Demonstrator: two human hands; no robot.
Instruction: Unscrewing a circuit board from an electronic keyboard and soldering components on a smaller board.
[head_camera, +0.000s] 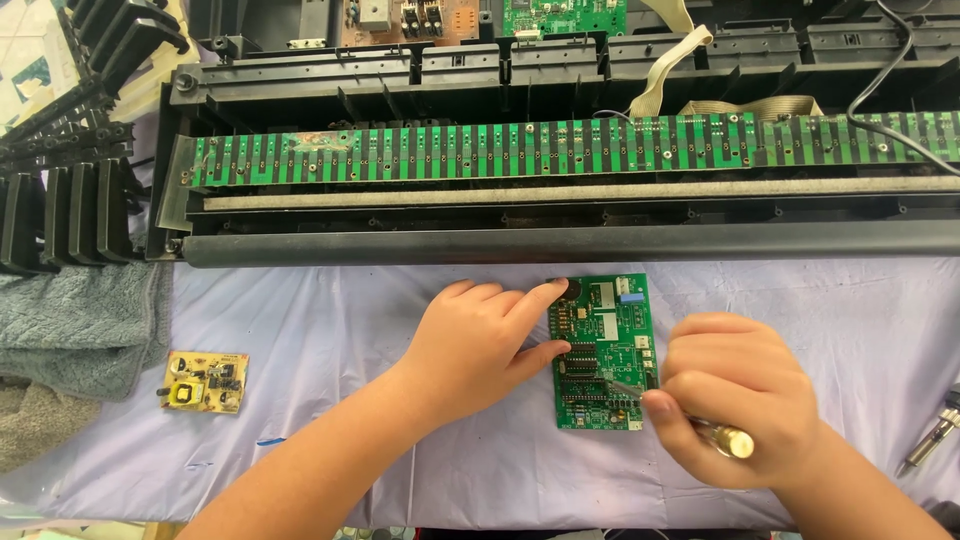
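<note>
A small yellowish circuit board (204, 382) lies near the left edge of the pale cloth-covered table (330, 320). The left hand (470, 345) rests its fingertips on the left edge of a green circuit board (602, 352) at the table's middle, loosely spread, pinning rather than gripping it. The right hand (738, 398) is closed around a screwdriver (690, 425), its tip on the board's lower right. Along the far edge sits an opened keyboard chassis (560, 180).
</note>
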